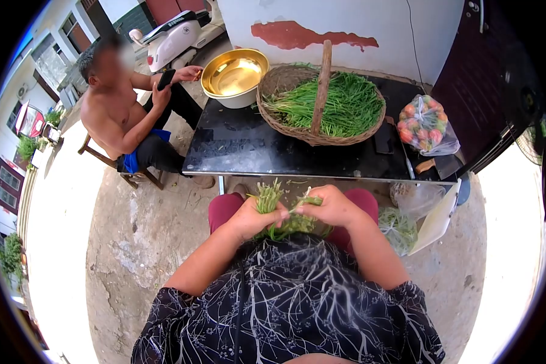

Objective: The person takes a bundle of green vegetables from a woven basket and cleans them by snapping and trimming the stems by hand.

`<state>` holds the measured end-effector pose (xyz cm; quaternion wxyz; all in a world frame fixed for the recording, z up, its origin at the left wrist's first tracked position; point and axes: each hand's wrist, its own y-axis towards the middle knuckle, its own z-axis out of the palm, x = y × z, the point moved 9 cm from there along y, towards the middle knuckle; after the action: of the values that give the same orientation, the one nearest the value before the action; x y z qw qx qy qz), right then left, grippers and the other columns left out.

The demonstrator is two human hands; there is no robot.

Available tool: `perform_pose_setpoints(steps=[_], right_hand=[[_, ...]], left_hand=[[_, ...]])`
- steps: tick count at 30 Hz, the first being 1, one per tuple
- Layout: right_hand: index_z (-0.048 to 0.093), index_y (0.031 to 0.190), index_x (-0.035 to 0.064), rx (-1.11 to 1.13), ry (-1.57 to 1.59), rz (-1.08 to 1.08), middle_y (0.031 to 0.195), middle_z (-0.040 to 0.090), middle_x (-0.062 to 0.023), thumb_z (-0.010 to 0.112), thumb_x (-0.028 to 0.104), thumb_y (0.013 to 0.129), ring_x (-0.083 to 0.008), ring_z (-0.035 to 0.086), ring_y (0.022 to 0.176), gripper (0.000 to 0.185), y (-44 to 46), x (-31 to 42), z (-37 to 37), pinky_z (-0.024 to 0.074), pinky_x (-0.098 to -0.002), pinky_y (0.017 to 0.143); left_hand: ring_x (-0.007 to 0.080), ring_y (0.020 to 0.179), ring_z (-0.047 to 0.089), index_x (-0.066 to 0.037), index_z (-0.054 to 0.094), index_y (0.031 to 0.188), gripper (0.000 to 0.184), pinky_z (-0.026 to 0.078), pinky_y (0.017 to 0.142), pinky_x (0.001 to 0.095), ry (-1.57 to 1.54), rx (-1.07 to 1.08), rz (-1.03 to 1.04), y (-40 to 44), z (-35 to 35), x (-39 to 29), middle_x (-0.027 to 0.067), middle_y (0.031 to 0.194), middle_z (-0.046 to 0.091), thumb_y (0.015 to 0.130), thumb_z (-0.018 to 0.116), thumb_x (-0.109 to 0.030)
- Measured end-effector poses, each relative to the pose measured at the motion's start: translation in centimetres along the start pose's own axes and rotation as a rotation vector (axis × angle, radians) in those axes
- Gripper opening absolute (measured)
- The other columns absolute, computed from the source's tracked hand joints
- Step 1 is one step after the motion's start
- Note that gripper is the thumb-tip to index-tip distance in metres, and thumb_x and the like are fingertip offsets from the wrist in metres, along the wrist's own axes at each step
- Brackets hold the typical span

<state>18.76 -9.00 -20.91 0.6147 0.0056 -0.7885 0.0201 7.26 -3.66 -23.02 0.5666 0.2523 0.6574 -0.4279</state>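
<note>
My left hand (253,219) is wrapped round a bunch of green vegetable stems (269,196), their pale cut ends pointing up. Close beside it, my right hand (330,206) pinches a few stems (311,199), its thumb near the left thumb. More greens (298,225) show between and below the hands, over my lap. Past the hands, on the black table, a wicker basket (285,128) with a wooden handle holds a heap of long thin green leaves (352,100).
A gold-lined basin (236,71) stands left of the basket. To the right are a bag of tomatoes (423,124), a phone (383,138), a knife (408,165) and a cleaver (446,165). A seated person (116,112) holds a phone. Bagged greens (398,230) lie below the table.
</note>
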Motion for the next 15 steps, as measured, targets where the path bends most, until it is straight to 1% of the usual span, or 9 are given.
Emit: perform_pose_setpoints(steps=[3,5,7,9,10,11,13,15], right_hand=[[0.063,0.076,0.0004,0.034,-0.004,0.035,0.068,0.058,-0.0012,0.068,0.014,0.074,-0.0071,0.051,0.064,0.014,-0.2,-0.1,0.1,0.0418,-0.024,0.059],[0.063,0.076,0.0004,0.043,-0.009,0.043,0.068,0.058,-0.0013,0.069,0.013,0.073,-0.0072,0.051,0.064,0.014,-0.2,-0.2,0.1,0.0419,-0.0238,0.059],[0.063,0.076,0.0004,0.054,-0.016,0.05,0.068,0.058,-0.0014,0.069,0.012,0.073,-0.0072,0.051,0.065,0.014,-0.3,-0.3,0.1,0.042,-0.0236,0.059],[0.063,0.077,0.0002,0.083,-0.078,0.003,0.069,0.059,-0.0009,0.068,0.011,0.072,-0.0075,0.052,0.066,0.013,-0.3,0.0,0.1,0.0425,-0.0235,0.06],[0.063,0.077,0.0002,0.083,-0.078,0.003,0.069,0.059,-0.0009,0.068,0.011,0.072,-0.0075,0.052,0.066,0.013,-0.3,-0.1,-0.1,0.0425,-0.0235,0.06],[0.063,0.077,0.0005,0.05,-0.032,0.025,0.068,0.059,-0.0008,0.067,0.011,0.073,-0.0072,0.052,0.065,0.012,-0.4,-0.4,-0.6,0.0423,-0.0231,0.06],[0.063,0.076,0.0008,0.018,0.014,0.049,0.068,0.06,-0.0007,0.066,0.011,0.073,-0.0068,0.052,0.065,0.011,-0.5,-0.7,-1.3,0.0421,-0.0227,0.059],[0.062,0.075,0.0018,-0.268,0.266,0.229,0.066,0.059,0.0,0.064,0.01,0.075,-0.0059,0.05,0.062,0.008,-1.1,-2.6,-3.9,0.0402,-0.0215,0.056]], left_hand=[[0.0114,0.056,0.053,0.001,0.059,0.078,0.01,0.04,0.049,0.0223,0.037,0.007,0.006,0.0,0.0,0.1,0.0045,0.064,0.057,0.077,0.061,-0.009],[0.0065,0.055,0.05,-0.003,0.061,0.08,0.009,0.04,0.052,0.0209,0.024,0.042,0.005,0.0,0.3,0.2,0.0011,0.063,0.059,0.079,0.06,-0.012],[0.0066,0.055,0.05,-0.003,0.062,0.08,0.009,0.04,0.052,0.0209,0.032,0.047,0.015,0.0,0.4,0.1,0.0012,0.063,0.059,0.079,0.06,-0.012],[0.0067,0.056,0.05,-0.003,0.062,0.079,0.009,0.04,0.053,0.021,0.04,0.052,0.028,-0.1,0.4,-0.2,0.0013,0.063,0.059,0.079,0.06,-0.011],[0.0094,0.057,0.052,-0.001,0.06,0.079,0.009,0.041,0.053,0.0222,0.054,0.037,0.011,-0.1,0.2,-0.2,0.0031,0.063,0.058,0.078,0.061,-0.009],[0.0122,0.058,0.054,0.001,0.059,0.078,0.009,0.042,0.054,0.0234,0.068,0.022,-0.007,-0.2,-0.1,-0.2,0.005,0.064,0.058,0.077,0.061,-0.007],[0.0124,0.058,0.054,0.001,0.059,0.078,0.009,0.042,0.055,0.0237,0.019,-0.002,0.021,-0.2,-0.9,0.0,0.0054,0.065,0.058,0.076,0.062,-0.007],[0.0132,0.059,0.054,0.003,0.058,0.08,0.011,0.044,0.056,0.0245,-0.089,-0.03,0.09,0.0,-1.6,-0.3,0.0067,0.067,0.058,0.076,0.063,-0.006]])
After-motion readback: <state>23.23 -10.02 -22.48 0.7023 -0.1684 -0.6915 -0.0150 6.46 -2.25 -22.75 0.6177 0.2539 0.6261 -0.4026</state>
